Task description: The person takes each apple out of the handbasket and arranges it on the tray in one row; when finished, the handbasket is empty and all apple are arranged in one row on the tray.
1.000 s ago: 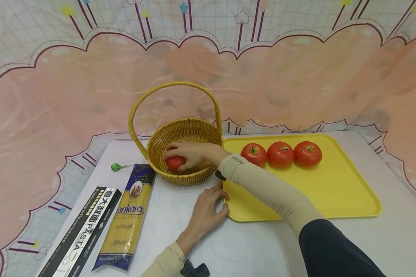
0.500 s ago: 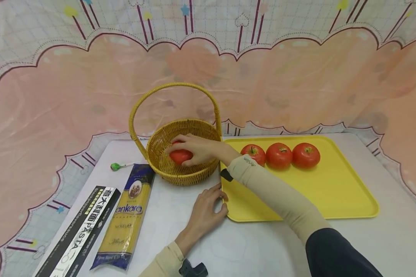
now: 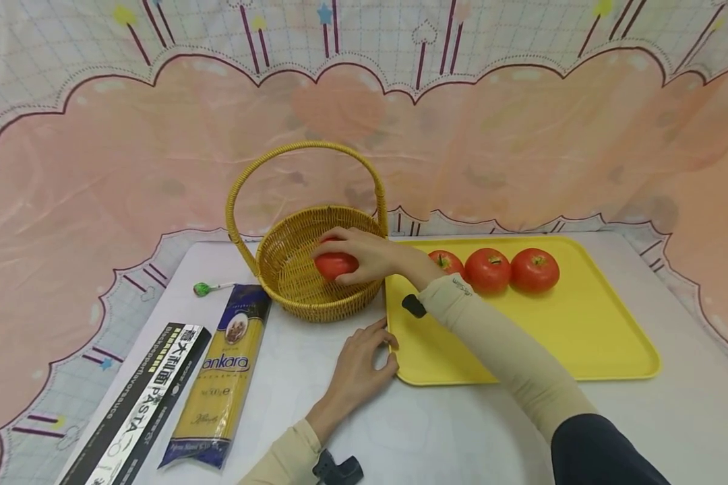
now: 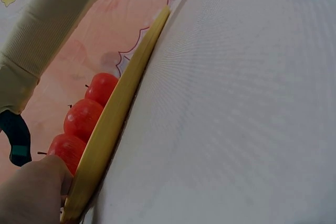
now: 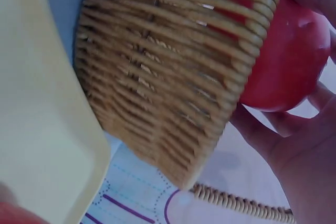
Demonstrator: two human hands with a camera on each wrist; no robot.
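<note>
In the head view, my right hand point(image 3: 364, 256) grips a red apple point(image 3: 335, 264) over the right half of the yellow wicker basket point(image 3: 279, 286). The right wrist view has this apple point(image 5: 294, 51) beside the basket's rim point(image 5: 210, 145), fingers and thumb around it. My left hand point(image 3: 360, 364) holds the left edge of the yellow tray point(image 3: 582, 343) with curled fingertips and thumb; in the left wrist view the thumb point(image 4: 44, 182) lies at the tray's rim point(image 4: 110, 124). Three more apples stand in a row on the tray, one point(image 3: 445, 263) partly behind my right forearm, then another point(image 3: 488, 271) and another point(image 3: 534, 270).
Left of the basket lie a yellow and blue pasta packet point(image 3: 224, 377), a black and white pasta box point(image 3: 139, 404) and a green lollipop point(image 3: 203, 289). The tall basket handle point(image 3: 306, 145) arches over the basket. A patterned cloth point(image 3: 522, 148) hangs behind the white table point(image 3: 449, 431).
My right hand has raised the apple from low in the basket and shifted it rightward, toward the rim on the tray side. The left hand stays at the tray edge.
</note>
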